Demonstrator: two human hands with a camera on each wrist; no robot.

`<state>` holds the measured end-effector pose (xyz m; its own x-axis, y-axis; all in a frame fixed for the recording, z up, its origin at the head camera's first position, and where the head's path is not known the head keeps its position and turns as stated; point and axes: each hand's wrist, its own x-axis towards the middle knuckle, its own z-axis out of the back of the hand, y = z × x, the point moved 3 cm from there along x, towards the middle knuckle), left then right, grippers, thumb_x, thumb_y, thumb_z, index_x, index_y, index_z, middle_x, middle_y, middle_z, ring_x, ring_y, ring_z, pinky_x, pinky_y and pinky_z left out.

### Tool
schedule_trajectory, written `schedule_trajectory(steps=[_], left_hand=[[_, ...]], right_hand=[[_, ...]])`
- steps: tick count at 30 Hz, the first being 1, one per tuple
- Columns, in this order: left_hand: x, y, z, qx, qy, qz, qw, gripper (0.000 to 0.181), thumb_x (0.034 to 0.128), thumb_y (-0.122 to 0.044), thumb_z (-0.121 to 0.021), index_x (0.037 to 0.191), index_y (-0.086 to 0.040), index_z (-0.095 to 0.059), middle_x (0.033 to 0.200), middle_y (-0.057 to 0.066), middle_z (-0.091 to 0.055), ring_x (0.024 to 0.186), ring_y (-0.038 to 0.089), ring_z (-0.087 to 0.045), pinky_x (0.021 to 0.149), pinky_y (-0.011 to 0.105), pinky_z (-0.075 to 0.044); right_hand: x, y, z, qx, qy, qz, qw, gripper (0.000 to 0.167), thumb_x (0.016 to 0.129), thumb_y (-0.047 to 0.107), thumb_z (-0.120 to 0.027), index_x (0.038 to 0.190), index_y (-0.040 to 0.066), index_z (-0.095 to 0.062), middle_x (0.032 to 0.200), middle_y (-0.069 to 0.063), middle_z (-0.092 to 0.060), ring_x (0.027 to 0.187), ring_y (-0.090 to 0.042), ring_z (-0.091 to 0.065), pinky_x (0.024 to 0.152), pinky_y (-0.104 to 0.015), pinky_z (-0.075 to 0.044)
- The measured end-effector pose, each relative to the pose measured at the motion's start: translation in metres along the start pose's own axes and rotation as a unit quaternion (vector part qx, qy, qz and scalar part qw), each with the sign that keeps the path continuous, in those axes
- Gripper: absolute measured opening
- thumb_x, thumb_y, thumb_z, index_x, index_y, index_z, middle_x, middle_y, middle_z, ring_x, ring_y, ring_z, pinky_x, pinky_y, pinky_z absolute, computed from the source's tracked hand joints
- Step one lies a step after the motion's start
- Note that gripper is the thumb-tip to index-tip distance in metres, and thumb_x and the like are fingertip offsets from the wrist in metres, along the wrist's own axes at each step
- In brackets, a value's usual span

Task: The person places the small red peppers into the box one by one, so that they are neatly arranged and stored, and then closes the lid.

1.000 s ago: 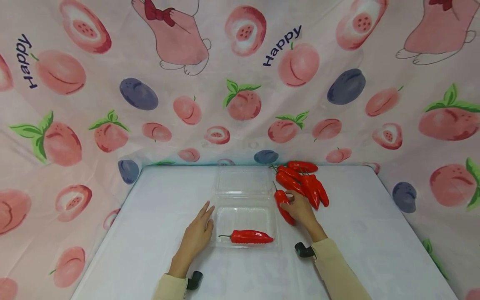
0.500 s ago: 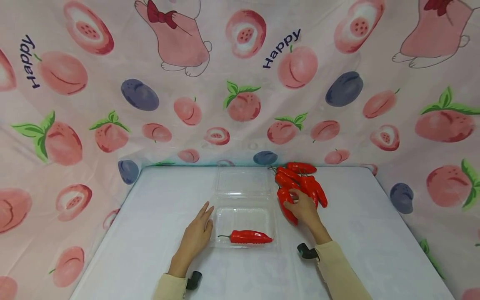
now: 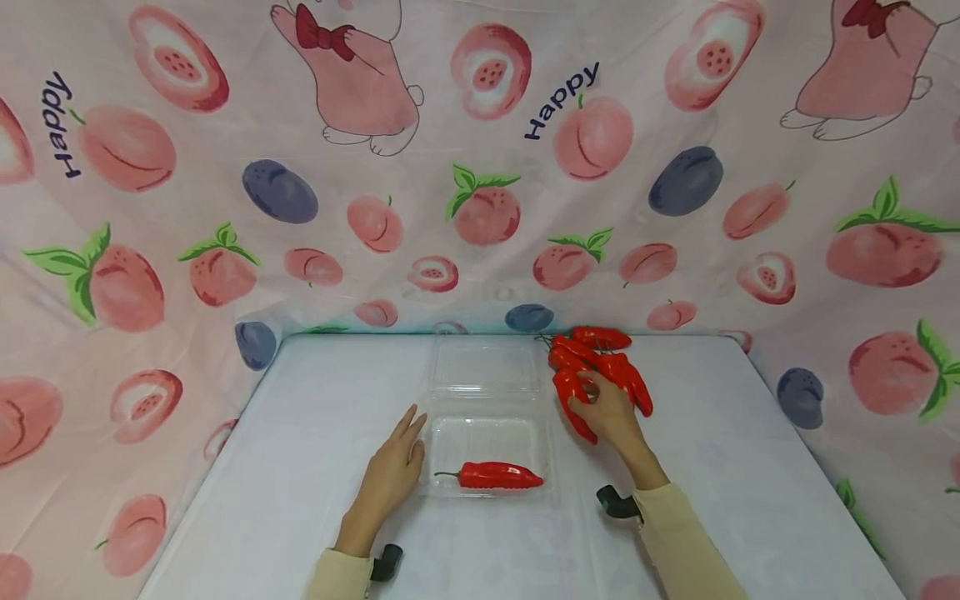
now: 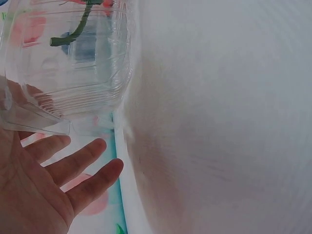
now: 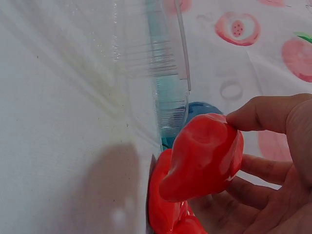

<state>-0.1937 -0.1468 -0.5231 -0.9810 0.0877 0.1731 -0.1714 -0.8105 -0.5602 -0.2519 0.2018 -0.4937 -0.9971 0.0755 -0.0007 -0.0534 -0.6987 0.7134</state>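
Note:
My right hand (image 3: pixel 611 414) pinches a red pepper (image 3: pixel 572 404) between thumb and fingers, just right of the clear plastic box (image 3: pixel 487 435). In the right wrist view that pepper (image 5: pixel 202 158) fills the grip of the hand (image 5: pixel 278 165), its tip toward the camera. Another red pepper (image 3: pixel 501 475) lies crosswise along the box's near side, green stem to the left. Beside the box's left edge is my left hand (image 3: pixel 390 479), fingers extended; the left wrist view shows this hand (image 4: pixel 53 180) with spread fingers by the box wall (image 4: pixel 92 95).
Several red peppers (image 3: pixel 633 379) lie in a pile at the table's back, right of the box's raised or folded-back lid (image 3: pixel 486 364). Behind the white table (image 3: pixel 300 433) hangs a fruit-print cloth (image 3: pixel 420 183). Dark wrist-worn pieces show by both sleeves.
The right hand has shifted slightly and the pepper in its grip has moved a little toward the pile, its stem end now over it. My left hand stays beside the box.

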Motion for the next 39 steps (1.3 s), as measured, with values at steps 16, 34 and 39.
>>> schedule_trajectory(steps=[16, 34, 39], left_hand=[[-0.001, 0.003, -0.001, -0.001, 0.0, 0.001, 1.0, 0.045, 0.0987, -0.015, -0.053, 0.143, -0.01, -0.051, 0.158, 0.006, -0.038, 0.126, 0.037, -0.058, 0.096, 0.054, -0.051], [0.0, 0.001, -0.001, -0.008, 0.001, 0.001, 1.0, 0.045, 0.0985, -0.013, -0.053, 0.143, -0.009, -0.051, 0.158, 0.006, -0.037, 0.128, 0.037, -0.056, 0.098, 0.055, -0.049], [0.0, 0.001, -0.001, -0.008, 0.002, 0.002, 1.0, 0.045, 0.0987, -0.014, -0.053, 0.143, -0.009, -0.051, 0.159, 0.006, -0.037, 0.128, 0.037, -0.056, 0.098, 0.055, -0.05]], right_hand=[[-0.012, 0.015, 0.008, 0.033, -0.004, 0.019, 0.9993, 0.059, 0.086, 0.024, -0.071, 0.139, 0.009, -0.051, 0.131, -0.023, -0.061, 0.117, -0.04, -0.058, 0.089, -0.051, -0.057], [-0.024, 0.033, 0.011, 0.074, 0.002, 0.033, 0.9967, 0.058, 0.085, 0.023, -0.074, 0.138, 0.012, -0.053, 0.127, -0.019, -0.064, 0.108, -0.036, -0.061, 0.079, -0.043, -0.06], [-0.027, 0.038, 0.01, 0.078, 0.006, 0.035, 0.9963, 0.059, 0.085, 0.023, -0.074, 0.139, 0.013, -0.053, 0.128, -0.018, -0.064, 0.11, -0.036, -0.06, 0.078, -0.042, -0.06]])
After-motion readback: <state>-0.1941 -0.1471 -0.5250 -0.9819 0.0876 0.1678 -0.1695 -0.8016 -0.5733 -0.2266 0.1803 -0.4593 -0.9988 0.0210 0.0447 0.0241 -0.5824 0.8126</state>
